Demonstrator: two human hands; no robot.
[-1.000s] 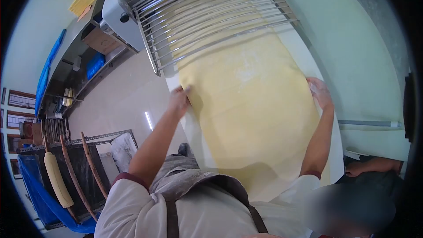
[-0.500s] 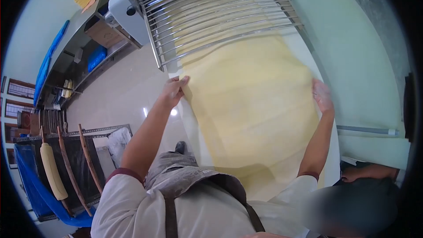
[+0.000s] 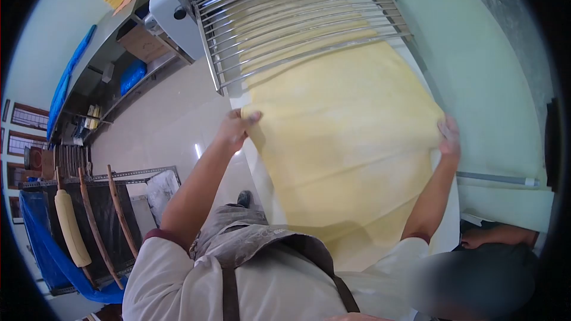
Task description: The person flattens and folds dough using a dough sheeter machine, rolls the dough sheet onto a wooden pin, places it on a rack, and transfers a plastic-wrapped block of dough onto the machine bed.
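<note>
A wide sheet of pale yellow dough (image 3: 345, 137) lies along the white belt (image 3: 260, 172) of a dough sheeter. My left hand (image 3: 237, 126) pinches its left edge, thumb on top. At the opposite edge my right hand (image 3: 449, 134) grips the dough, its thumb also on the upper face and the fingers partly hidden. Between my hands the sheet is drawn wide, with soft folds running across it below. Its far end passes under the metal bar guard (image 3: 309, 30).
The sheeter's grey housing (image 3: 172, 9) carries a red button. At left, a rack (image 3: 98, 181) holds wooden rolling pins, one wrapped in dough (image 3: 71, 229). A shelf (image 3: 89, 71) runs along the left wall. Another person's arm (image 3: 499, 236) shows at lower right, near a dark blurred shape.
My right hand has moved outward to the right and slightly down, pulling the dough's edge with it. My left hand has shifted slightly, and the sheet now looks wider and tauter.
</note>
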